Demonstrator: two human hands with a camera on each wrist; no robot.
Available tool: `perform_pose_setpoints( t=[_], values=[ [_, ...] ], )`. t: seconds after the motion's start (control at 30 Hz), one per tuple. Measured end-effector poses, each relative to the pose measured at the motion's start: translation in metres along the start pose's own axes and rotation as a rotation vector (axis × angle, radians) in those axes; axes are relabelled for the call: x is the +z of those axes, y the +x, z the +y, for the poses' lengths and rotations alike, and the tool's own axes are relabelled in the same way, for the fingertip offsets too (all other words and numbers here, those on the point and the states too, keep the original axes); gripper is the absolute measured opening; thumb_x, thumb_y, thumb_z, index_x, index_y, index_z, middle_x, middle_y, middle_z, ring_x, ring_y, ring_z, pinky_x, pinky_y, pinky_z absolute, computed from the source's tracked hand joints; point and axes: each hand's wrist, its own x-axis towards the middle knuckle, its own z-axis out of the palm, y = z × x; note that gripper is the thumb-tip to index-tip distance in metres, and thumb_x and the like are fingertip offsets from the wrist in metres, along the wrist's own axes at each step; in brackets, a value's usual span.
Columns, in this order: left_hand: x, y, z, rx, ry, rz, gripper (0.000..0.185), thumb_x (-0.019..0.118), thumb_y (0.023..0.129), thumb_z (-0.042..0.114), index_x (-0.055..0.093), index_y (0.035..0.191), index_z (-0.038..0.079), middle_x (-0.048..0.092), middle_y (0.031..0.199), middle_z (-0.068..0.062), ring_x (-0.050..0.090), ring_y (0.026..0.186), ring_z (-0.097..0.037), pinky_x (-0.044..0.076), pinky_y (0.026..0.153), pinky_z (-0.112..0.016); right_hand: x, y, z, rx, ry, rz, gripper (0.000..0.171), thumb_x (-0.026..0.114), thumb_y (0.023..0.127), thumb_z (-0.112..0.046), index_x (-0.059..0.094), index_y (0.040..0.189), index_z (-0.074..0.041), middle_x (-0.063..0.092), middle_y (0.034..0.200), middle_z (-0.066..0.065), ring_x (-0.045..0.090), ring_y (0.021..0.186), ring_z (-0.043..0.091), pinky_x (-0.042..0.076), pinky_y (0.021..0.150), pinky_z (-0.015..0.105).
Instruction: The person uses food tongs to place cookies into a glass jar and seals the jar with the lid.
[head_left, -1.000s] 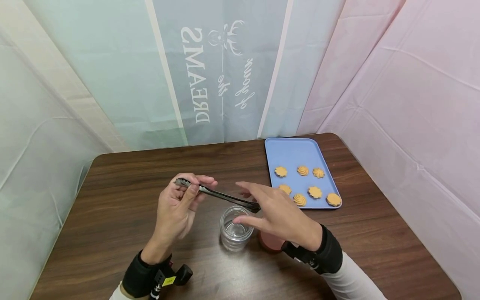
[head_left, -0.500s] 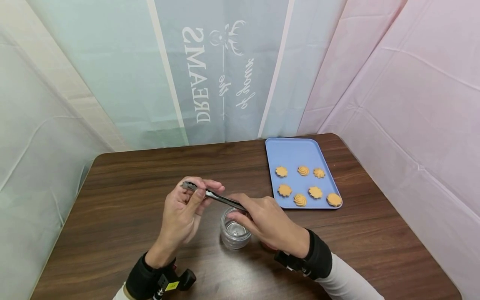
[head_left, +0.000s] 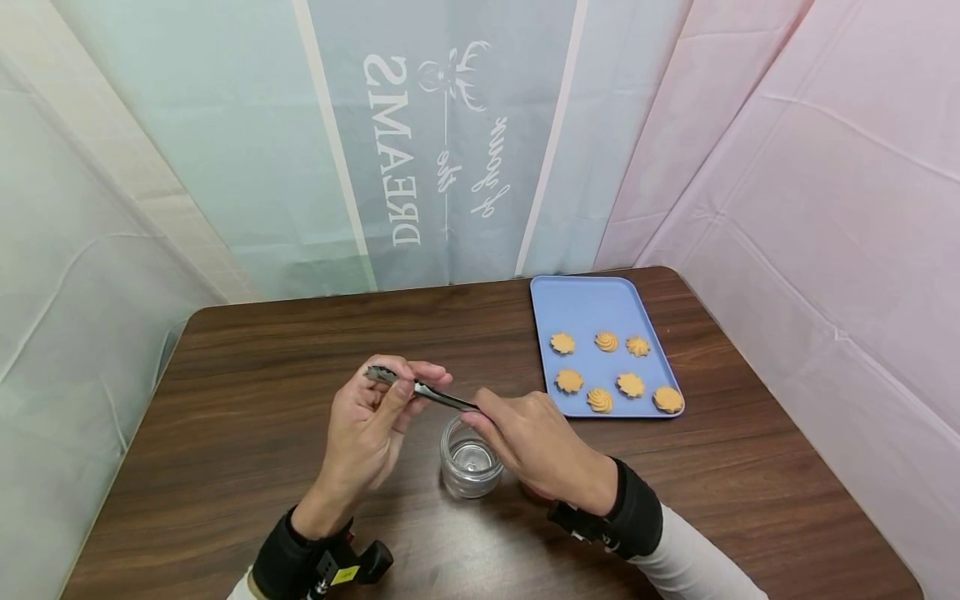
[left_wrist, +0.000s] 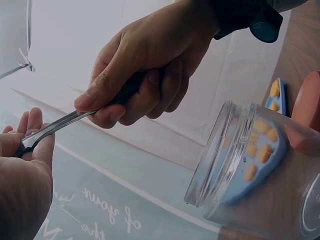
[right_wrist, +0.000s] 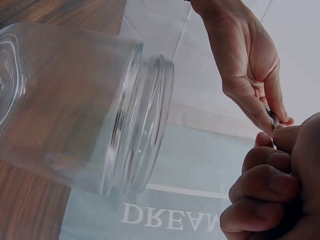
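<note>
Fingers of both hands clamp the metal tongs [head_left: 423, 389]: left hand [head_left: 367, 429] pinching one end, right hand [head_left: 536, 442] gripping the other, above the glass jar [head_left: 469, 460].

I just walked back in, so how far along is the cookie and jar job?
Done: the jar stands open, its lid beside it. In hand: both the left hand and the right hand grip the tongs above the jar. Left: all seven cookies lie on the tray, and the jar is empty, so probably none are moved yet.
</note>
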Motion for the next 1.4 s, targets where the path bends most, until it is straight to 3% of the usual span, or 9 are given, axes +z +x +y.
perform_pose_setpoints(
  t=[0.3, 0.5, 0.9, 1.2, 1.4],
  values=[
    [0.0, -0.001, -0.002, -0.01, -0.009, 0.001, 0.024, 0.044, 0.11, -0.006, 0.063, 0.115, 0.007, 0.075, 0.124, -0.01, 0.072, 0.118, -0.022, 0.055, 0.102, -0.034, -0.005, 0.0, 0.002, 0.056, 0.03, -0.053, 0.041, 0.032, 0.116, -0.039, 0.049, 0.086, -0.016, 0.031, 0.06, -0.016, 0.026, 0.052, -0.007, 0.018, 0.049, 0.012],
    [0.0, -0.001, -0.003, -0.02, -0.005, 0.0, 0.024, 0.044, 0.11, -0.006, 0.063, 0.115, 0.007, 0.075, 0.126, -0.01, 0.072, 0.12, -0.024, 0.054, 0.103, -0.034, -0.006, -0.001, 0.005, 0.052, 0.066, -0.069, 0.037, 0.037, 0.117, -0.034, 0.049, 0.086, -0.018, 0.033, 0.061, -0.016, 0.026, 0.053, -0.008, 0.019, 0.048, 0.012],
    [-0.003, -0.001, -0.007, -0.034, -0.019, -0.022, 0.024, 0.043, 0.109, -0.009, 0.063, 0.116, 0.003, 0.072, 0.13, -0.015, 0.069, 0.125, -0.029, 0.052, 0.107, -0.039, -0.009, -0.002, 0.009, 0.071, 0.083, -0.081, 0.04, 0.035, 0.116, -0.038, 0.052, 0.087, -0.017, 0.031, 0.061, -0.016, 0.025, 0.053, -0.008, 0.019, 0.048, 0.012],
    [-0.006, 0.0, -0.007, -0.073, 0.063, -0.015, 0.024, 0.048, 0.109, -0.007, 0.062, 0.123, 0.005, 0.073, 0.13, -0.012, 0.07, 0.124, -0.026, 0.052, 0.107, -0.039, -0.013, -0.002, 0.012, 0.076, 0.043, -0.077, 0.042, 0.035, 0.116, -0.04, 0.052, 0.086, -0.017, 0.03, 0.062, -0.016, 0.025, 0.053, -0.007, 0.019, 0.049, 0.013],
    [-0.012, -0.001, -0.008, -0.041, 0.111, -0.059, 0.028, 0.053, 0.108, -0.005, 0.057, 0.136, -0.005, 0.069, 0.134, -0.016, 0.067, 0.128, -0.029, 0.051, 0.109, -0.042, -0.02, -0.002, 0.016, 0.093, 0.036, -0.068, 0.042, 0.034, 0.116, -0.041, 0.052, 0.087, -0.016, 0.03, 0.062, -0.015, 0.028, 0.054, -0.006, 0.02, 0.05, 0.014]
  ],
)
